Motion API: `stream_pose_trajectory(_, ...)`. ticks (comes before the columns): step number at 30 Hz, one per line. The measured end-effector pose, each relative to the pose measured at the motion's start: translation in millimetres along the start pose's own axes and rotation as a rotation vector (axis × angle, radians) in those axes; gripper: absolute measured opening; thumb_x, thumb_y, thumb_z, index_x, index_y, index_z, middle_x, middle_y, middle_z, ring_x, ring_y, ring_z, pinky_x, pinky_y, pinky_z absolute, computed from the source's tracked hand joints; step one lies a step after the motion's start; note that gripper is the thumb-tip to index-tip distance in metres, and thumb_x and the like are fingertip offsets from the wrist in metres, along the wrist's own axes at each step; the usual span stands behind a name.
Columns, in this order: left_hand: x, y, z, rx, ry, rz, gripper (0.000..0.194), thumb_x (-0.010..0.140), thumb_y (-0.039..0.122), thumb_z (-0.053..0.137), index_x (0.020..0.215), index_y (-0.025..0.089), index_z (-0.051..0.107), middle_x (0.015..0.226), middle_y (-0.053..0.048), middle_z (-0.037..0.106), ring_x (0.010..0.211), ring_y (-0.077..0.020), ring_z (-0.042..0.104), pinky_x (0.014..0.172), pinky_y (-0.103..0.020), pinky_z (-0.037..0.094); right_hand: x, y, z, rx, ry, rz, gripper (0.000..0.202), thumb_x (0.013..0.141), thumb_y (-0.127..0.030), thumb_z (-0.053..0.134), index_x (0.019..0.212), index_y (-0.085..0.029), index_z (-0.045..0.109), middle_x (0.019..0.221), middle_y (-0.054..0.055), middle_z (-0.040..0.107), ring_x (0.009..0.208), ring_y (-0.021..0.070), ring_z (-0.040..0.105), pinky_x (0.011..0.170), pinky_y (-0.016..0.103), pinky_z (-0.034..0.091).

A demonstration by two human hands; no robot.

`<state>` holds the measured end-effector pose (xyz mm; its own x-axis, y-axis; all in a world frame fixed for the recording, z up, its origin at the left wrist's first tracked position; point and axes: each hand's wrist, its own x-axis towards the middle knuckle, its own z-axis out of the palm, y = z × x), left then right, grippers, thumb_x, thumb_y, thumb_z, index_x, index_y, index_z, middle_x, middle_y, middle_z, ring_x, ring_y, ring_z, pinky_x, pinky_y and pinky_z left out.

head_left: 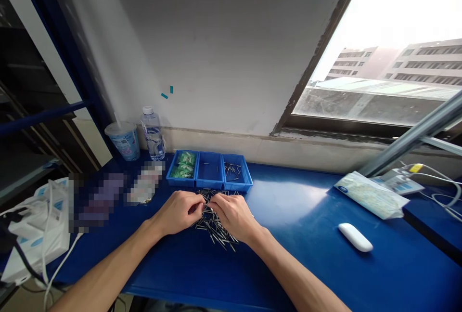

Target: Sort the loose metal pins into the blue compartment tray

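Observation:
A loose pile of thin metal pins [216, 229] lies on the blue table, spread beneath and between my hands. Just left of the pile's middle, my left hand [185, 211] is closed, thumb and fingertips pinched together. My right hand [231, 211] pinches too, its fingertips almost meeting those of the left over the pins. Whatever sits between the fingertips is too small to make out. Directly behind the hands stand three joined blue bins: the left bin [168, 177] contains green-and-white packets [183, 165], the middle bin [209, 170] shows little inside, and the right bin [247, 177] has several pins.
A plastic cup [124, 143] and a water bottle [153, 136] stand against the wall at left. Power strips with cables [46, 225] lie at far left. On the right are a white mouse [355, 237], a soft packet [371, 195] and a metal bar [415, 134].

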<state>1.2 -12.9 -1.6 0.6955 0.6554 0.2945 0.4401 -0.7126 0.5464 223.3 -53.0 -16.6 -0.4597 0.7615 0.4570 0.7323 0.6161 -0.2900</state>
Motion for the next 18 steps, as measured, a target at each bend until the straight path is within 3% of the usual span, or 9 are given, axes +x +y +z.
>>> stream_pose_trajectory(3,0.2,-0.5,0.0,-0.001,0.009,0.002,0.022,0.098,0.019,0.050,0.083,0.019,0.067,0.073,-0.001,0.066,0.066,-0.0159,0.059,0.065,-0.027,0.037,-0.9,0.7,-0.3,0.016,0.001,-0.015,0.022,0.112,-0.039,0.051,0.108,-0.020,0.061,0.090,0.003,0.074,0.068,0.0143,0.067,0.059,0.027,0.037)
stream_pose_trajectory(5,0.6,-0.5,-0.2,-0.001,0.013,0.004,0.023,0.099,0.020,0.051,0.083,0.019,0.067,0.073,-0.001,0.066,0.065,-0.0160,0.059,0.065,-0.027,0.036,-1.2,0.9,-0.5,0.002,0.012,-0.034,0.016,0.111,-0.034,0.053,0.116,-0.020,0.059,0.101,0.005,0.074,0.072,0.0146,0.068,0.059,0.027,0.037)
stream_pose_trajectory(9,0.6,-0.8,0.4,0.025,-0.008,0.017,0.024,0.098,0.018,0.050,0.081,0.019,0.067,0.071,-0.001,0.065,0.064,-0.0158,0.057,0.064,-0.027,0.036,-0.3,1.0,-0.8,-0.057,0.001,-0.022,0.019,0.111,-0.019,0.044,0.103,-0.020,0.061,0.093,0.003,0.070,0.067,0.0126,0.064,0.058,0.027,0.036)
stream_pose_trajectory(12,0.2,-1.6,1.0,0.027,-0.012,0.028,0.023,0.097,0.016,0.050,0.079,0.019,0.065,0.070,0.000,0.063,0.063,-0.0154,0.056,0.063,-0.027,0.036,0.3,0.6,-1.3,-0.039,-0.018,-0.020,0.019,0.112,-0.026,0.047,0.102,-0.020,0.062,0.088,0.002,0.070,0.068,0.0132,0.065,0.059,0.026,0.037)
stream_pose_trajectory(15,0.1,-1.6,0.5,0.004,-0.009,0.022,0.023,0.098,0.017,0.051,0.078,0.019,0.063,0.070,0.000,0.063,0.063,-0.0153,0.056,0.063,-0.027,0.036,0.4,0.0,-1.2,-0.011,-0.013,-0.040,0.016,0.110,-0.035,0.055,0.115,-0.020,0.060,0.099,0.004,0.072,0.074,0.0153,0.068,0.059,0.027,0.038)
stream_pose_trajectory(18,0.4,-0.5,-0.4,0.005,-0.019,0.022,0.025,0.098,0.017,0.050,0.077,0.019,0.061,0.069,0.000,0.062,0.062,-0.0150,0.055,0.063,-0.027,0.035,0.8,-0.6,-1.1,-0.035,-0.016,-0.052,0.011,0.111,-0.025,0.049,0.109,-0.020,0.058,0.098,0.004,0.071,0.071,0.0143,0.066,0.057,0.027,0.036)
